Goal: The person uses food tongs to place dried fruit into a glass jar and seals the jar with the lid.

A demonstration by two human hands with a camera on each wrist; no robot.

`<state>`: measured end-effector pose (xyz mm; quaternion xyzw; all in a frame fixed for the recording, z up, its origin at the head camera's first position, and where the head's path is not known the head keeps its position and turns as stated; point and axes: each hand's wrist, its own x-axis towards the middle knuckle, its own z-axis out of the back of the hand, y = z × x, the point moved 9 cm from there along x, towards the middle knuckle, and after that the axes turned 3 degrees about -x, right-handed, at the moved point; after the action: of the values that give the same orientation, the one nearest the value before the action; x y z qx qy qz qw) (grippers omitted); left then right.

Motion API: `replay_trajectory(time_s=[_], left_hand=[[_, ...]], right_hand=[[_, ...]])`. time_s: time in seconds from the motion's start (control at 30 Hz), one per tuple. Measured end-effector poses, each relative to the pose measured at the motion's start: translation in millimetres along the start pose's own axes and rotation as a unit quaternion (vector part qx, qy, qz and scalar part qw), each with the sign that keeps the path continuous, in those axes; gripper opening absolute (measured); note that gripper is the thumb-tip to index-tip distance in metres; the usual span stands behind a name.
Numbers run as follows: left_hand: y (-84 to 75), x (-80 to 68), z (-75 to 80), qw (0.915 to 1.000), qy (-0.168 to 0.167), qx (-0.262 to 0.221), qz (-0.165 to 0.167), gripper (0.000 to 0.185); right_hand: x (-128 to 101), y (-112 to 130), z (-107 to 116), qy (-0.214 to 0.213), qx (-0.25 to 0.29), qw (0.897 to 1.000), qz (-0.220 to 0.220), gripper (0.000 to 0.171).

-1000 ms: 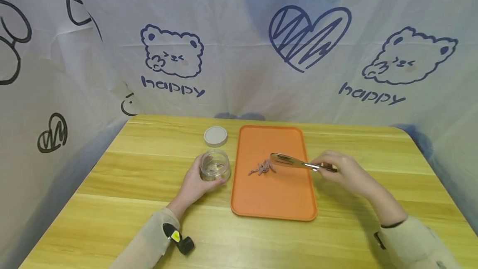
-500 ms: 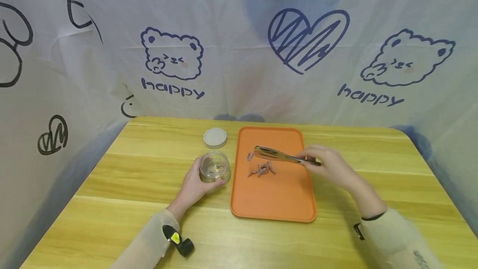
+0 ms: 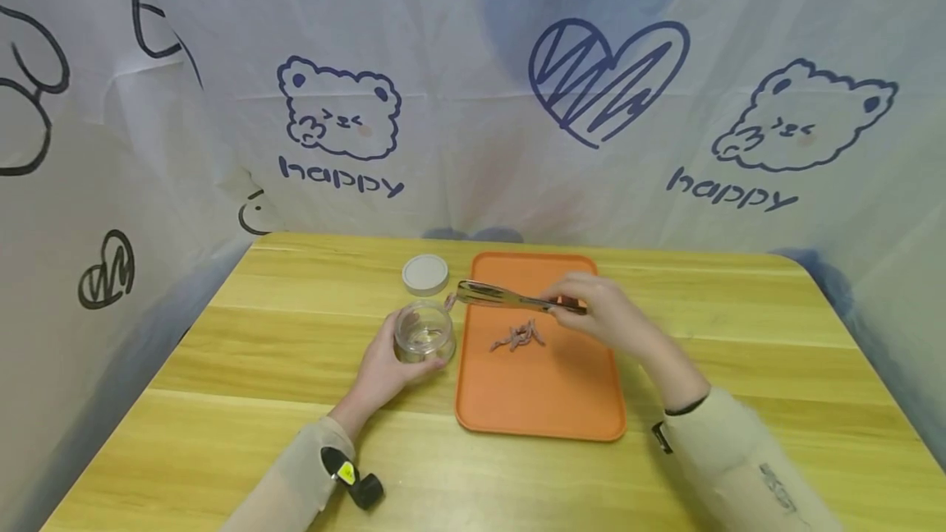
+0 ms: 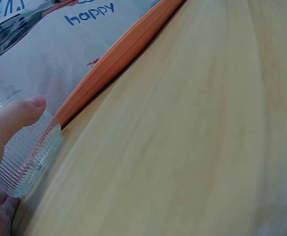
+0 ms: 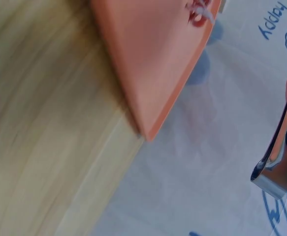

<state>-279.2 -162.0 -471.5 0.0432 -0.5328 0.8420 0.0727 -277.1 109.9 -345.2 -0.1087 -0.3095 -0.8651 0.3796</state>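
Note:
My left hand (image 3: 383, 366) grips a clear glass jar (image 3: 426, 333) standing without a lid on the table, left of the orange tray. Ribbed sides of the jar (image 4: 32, 155) show in the left wrist view, with the thumb along it. Metal tongs (image 3: 493, 295) are held in my right hand (image 3: 602, 312) above the tray. From their tips hangs a small pinkish strip (image 3: 450, 300), perhaps meat, beside and above the jar's rim. Several similar strips (image 3: 521, 337) lie in a loose pile on the tray. The right wrist view catches only the rear of the tongs (image 5: 281, 157).
An orange tray (image 3: 543, 401) lies on the wooden table (image 3: 259, 327). Behind the jar is a round white lid (image 3: 424, 274). A cloth backdrop (image 3: 473, 146) with drawings hangs beyond the table's far edge.
My right hand has carried the tongs leftward from over the pile to the jar, with a strip in their tips. The left hand and jar have stayed put.

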Motion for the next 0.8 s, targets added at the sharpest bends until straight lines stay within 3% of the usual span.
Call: replay_trajectory(time_s=[0.33, 0.8], left_hand=[[0.4, 0.1, 0.1, 1.0000, 0.000, 0.003, -0.001, 0.096], [0.1, 0.0, 0.5, 0.9999, -0.006, 0.011, -0.005, 0.097]], right_hand=[[18.5, 17.1, -25.3, 0.031, 0.005, 0.999, 0.036, 0.016], [19.6, 17.8, -39.3, 0.077, -0.003, 0.997, 0.003, 0.016]])
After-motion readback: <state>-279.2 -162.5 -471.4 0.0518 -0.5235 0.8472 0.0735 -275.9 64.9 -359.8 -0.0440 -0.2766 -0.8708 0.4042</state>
